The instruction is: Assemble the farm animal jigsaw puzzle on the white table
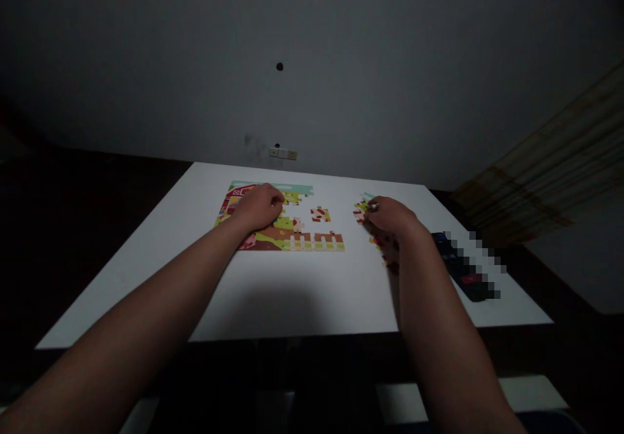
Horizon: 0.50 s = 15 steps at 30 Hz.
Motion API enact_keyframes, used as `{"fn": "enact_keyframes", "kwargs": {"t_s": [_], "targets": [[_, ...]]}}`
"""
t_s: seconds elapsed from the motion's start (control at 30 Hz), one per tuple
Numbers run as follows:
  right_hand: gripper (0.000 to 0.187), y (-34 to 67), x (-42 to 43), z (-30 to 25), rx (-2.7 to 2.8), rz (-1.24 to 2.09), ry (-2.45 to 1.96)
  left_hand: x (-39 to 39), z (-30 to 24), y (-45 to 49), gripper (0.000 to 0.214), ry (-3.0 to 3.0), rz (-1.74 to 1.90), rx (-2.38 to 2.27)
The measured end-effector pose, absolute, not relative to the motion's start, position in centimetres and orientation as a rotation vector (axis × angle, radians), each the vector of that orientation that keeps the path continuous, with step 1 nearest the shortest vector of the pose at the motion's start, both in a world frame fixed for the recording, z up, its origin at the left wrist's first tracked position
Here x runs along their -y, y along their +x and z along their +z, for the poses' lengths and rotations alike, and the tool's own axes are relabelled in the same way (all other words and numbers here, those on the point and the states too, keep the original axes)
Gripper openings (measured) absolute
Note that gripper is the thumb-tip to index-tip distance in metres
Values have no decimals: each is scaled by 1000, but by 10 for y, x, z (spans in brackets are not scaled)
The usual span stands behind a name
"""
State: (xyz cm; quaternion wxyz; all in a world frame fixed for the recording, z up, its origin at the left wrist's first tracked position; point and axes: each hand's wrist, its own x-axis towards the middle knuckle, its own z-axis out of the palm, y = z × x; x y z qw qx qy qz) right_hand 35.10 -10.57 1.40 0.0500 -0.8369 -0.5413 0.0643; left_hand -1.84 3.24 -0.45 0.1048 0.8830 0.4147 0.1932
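Observation:
A colourful, partly assembled jigsaw puzzle [292, 234] lies on a white table [292, 291]. My left hand [258, 205] rests on the puzzle's upper middle with its fingers curled and pressed down on the pieces there. A single loose piece [320, 214] lies inside the puzzle's gap. My right hand [390, 218] sits to the right on a small pile of loose puzzle pieces [363, 208]. Its fingers are bent and pinched at a piece at the pile's top. More loose pieces [387, 258] show under my right wrist.
A dark flat object [455, 265], partly pixelated, lies on the table's right side beside my right forearm. A grey wall with a small socket plate [283, 153] stands behind the table. The surroundings are dark. A pale surface [531, 392] shows below the table's front edge.

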Motion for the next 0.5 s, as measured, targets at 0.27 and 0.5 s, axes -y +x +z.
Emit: {"fn": "enact_keyframes", "kwargs": {"t_s": [0.27, 0.5], "targets": [[38, 345, 108, 23, 1687, 291, -2537, -36, -9, -19, 32, 2608, 562, -1201], [52, 301, 98, 10, 2012, 100, -1878, -37, -11, -18, 32, 2618, 563, -1192]]}}
